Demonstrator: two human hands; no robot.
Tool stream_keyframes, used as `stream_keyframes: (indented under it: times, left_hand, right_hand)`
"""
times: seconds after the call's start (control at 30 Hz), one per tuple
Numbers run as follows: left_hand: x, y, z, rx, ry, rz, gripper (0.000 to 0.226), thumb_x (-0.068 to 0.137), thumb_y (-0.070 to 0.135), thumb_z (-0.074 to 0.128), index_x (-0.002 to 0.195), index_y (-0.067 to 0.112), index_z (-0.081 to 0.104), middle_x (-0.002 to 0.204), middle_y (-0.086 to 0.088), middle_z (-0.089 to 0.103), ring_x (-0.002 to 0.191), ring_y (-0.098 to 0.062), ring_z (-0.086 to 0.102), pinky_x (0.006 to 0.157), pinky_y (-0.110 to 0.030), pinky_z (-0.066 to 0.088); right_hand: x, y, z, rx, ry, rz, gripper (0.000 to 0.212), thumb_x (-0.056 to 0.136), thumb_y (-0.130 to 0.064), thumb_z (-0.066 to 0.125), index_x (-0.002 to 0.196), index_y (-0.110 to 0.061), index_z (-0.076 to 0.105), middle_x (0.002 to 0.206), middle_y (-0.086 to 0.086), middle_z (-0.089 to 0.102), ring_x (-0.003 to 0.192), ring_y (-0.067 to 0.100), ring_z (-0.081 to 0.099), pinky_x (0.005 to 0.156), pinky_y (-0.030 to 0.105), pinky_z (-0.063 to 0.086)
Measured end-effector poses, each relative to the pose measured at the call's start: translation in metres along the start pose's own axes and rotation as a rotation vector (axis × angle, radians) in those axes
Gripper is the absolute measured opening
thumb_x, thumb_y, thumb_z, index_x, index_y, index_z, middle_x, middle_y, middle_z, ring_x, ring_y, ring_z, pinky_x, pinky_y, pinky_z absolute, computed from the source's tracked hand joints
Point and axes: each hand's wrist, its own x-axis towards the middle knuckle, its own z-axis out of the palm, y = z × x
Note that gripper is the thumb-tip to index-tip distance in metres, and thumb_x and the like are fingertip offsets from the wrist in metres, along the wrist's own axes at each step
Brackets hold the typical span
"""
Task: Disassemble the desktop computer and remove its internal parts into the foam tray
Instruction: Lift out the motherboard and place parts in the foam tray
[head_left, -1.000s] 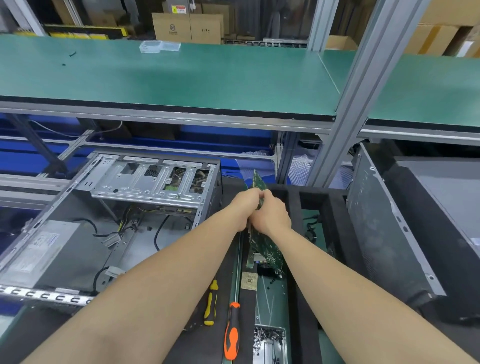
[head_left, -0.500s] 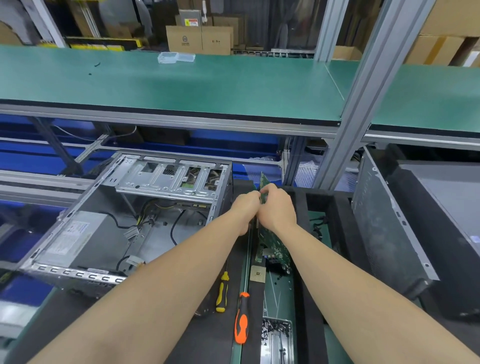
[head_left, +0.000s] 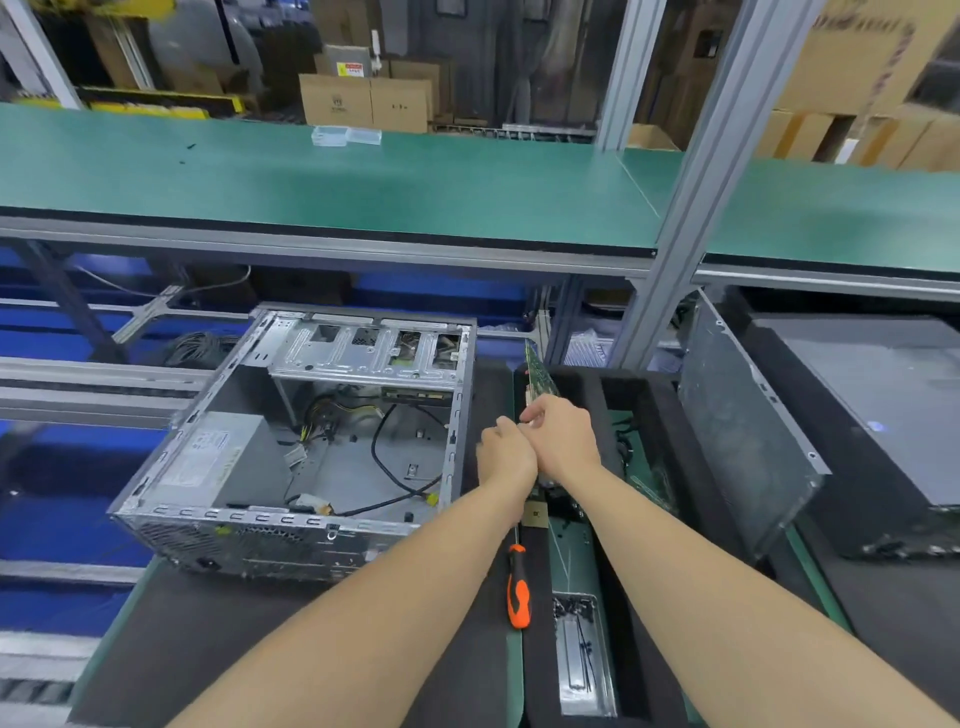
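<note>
A green circuit board (head_left: 540, 376) is held on edge in a slot of the black foam tray (head_left: 636, 395), right of the opened computer case (head_left: 311, 447), apparently for storage, by the left hand (head_left: 506, 452) and right hand (head_left: 563, 439), both closed around it; no writing is legible.

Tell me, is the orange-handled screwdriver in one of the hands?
No. The screwdriver lies on the black mat, below both hands.

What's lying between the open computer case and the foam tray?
In the head view, an orange-handled screwdriver lies between the computer case and foam tray.
</note>
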Motion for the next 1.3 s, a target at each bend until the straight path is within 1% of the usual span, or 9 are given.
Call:
stream_keyframes:
  times: [0.17, 0.33, 0.43, 0.5, 0.73, 0.87, 1.0, 1.13, 1.3]
  left_hand:
    - [-0.029, -0.041, -0.008, 0.179, -0.064, 0.132, 0.044, 0.106, 0.018, 0.035, 0.148, 0.005, 0.038, 0.152, -0.016, 0.038, 0.134, -0.035, 0.047, 0.11, -0.046, 0.042]
    - [-0.036, -0.075, -0.011, 0.877, -0.123, 0.242, 0.067, 0.092, 0.009, 0.063, 0.147, 0.002, 0.026, 0.155, -0.026, 0.016, 0.143, -0.041, 0.027, 0.116, -0.044, 0.033]
    - [-0.034, -0.092, -0.008, 1.151, -0.086, 0.282, 0.087, 0.09, 0.011, 0.068, 0.156, 0.0, 0.012, 0.154, -0.03, 0.016, 0.142, -0.041, 0.029, 0.114, -0.041, 0.034]
    - [-0.031, -0.102, -0.005, 1.235, -0.043, 0.34, 0.085, 0.092, 0.015, 0.067, 0.156, -0.003, 0.014, 0.151, -0.028, 0.024, 0.138, -0.04, 0.036, 0.111, -0.039, 0.038]
    - [-0.024, -0.125, 0.004, 1.322, 0.02, 0.422, 0.054, 0.1, 0.022, 0.057, 0.142, -0.002, 0.034, 0.141, -0.025, 0.04, 0.126, -0.036, 0.053, 0.105, -0.038, 0.042]
    - [-0.025, -0.123, 0.005, 1.246, 0.01, 0.402, 0.061, 0.091, 0.018, 0.065, 0.139, 0.007, 0.029, 0.136, -0.023, 0.04, 0.108, -0.035, 0.065, 0.086, -0.038, 0.049]
    - [-0.03, -0.121, 0.006, 1.065, -0.02, 0.338, 0.071, 0.089, 0.015, 0.067, 0.142, 0.007, 0.021, 0.135, -0.021, 0.037, 0.109, -0.041, 0.065, 0.079, -0.044, 0.053]
    - [-0.041, -0.132, -0.007, 0.963, -0.109, 0.409, 0.06, 0.089, 0.014, 0.059, 0.138, 0.011, 0.025, 0.132, -0.019, 0.048, 0.106, -0.044, 0.063, 0.077, -0.046, 0.048]
    - [-0.057, -0.149, -0.033, 0.695, -0.241, 0.403, 0.044, 0.098, 0.008, 0.043, 0.141, 0.003, 0.032, 0.127, -0.024, 0.058, 0.106, -0.037, 0.062, 0.087, -0.043, 0.05]
  right_hand:
    - [-0.044, 0.018, 0.006, -0.043, -0.062, 0.103, 0.004, 0.087, -0.027, 0.073, 0.089, -0.024, 0.073, 0.094, -0.005, 0.07, 0.089, 0.017, 0.066, 0.069, 0.028, 0.051]
    - [-0.082, 0.041, 0.016, -0.101, -0.135, 0.18, 0.015, 0.09, -0.025, 0.071, 0.08, -0.014, 0.072, 0.102, 0.008, 0.074, 0.09, 0.027, 0.07, 0.072, 0.032, 0.056]
    - [-0.097, 0.046, 0.026, -0.084, -0.216, 0.233, 0.011, 0.088, -0.021, 0.067, 0.086, -0.011, 0.071, 0.09, 0.013, 0.072, 0.075, 0.032, 0.073, 0.064, 0.04, 0.064]
    - [-0.103, 0.049, 0.035, -0.054, -0.256, 0.28, 0.009, 0.086, -0.015, 0.064, 0.091, -0.008, 0.067, 0.088, 0.016, 0.07, 0.069, 0.034, 0.074, 0.054, 0.041, 0.063]
    - [-0.105, 0.068, 0.061, -0.07, -0.26, 0.279, 0.021, 0.088, -0.009, 0.059, 0.097, 0.006, 0.069, 0.087, 0.021, 0.07, 0.071, 0.037, 0.074, 0.059, 0.047, 0.061]
    - [-0.095, 0.074, 0.059, -0.025, -0.358, 0.291, 0.027, 0.09, -0.014, 0.058, 0.096, 0.007, 0.074, 0.076, 0.021, 0.073, 0.06, 0.032, 0.074, 0.059, 0.04, 0.064]
    - [-0.093, 0.084, 0.053, 0.261, -0.45, 0.37, 0.032, 0.093, -0.017, 0.063, 0.099, 0.014, 0.069, 0.085, 0.027, 0.075, 0.07, 0.037, 0.076, 0.071, 0.05, 0.065]
    - [-0.103, 0.092, 0.046, 0.597, -0.636, 0.425, 0.019, 0.093, -0.016, 0.071, 0.09, -0.005, 0.056, 0.081, 0.021, 0.068, 0.066, 0.032, 0.072, 0.065, 0.05, 0.064]
    - [-0.113, 0.093, 0.038, 0.653, -0.758, 0.375, 0.021, 0.084, -0.006, 0.068, 0.091, -0.017, 0.051, 0.075, 0.013, 0.069, 0.076, 0.035, 0.074, 0.073, 0.051, 0.063]
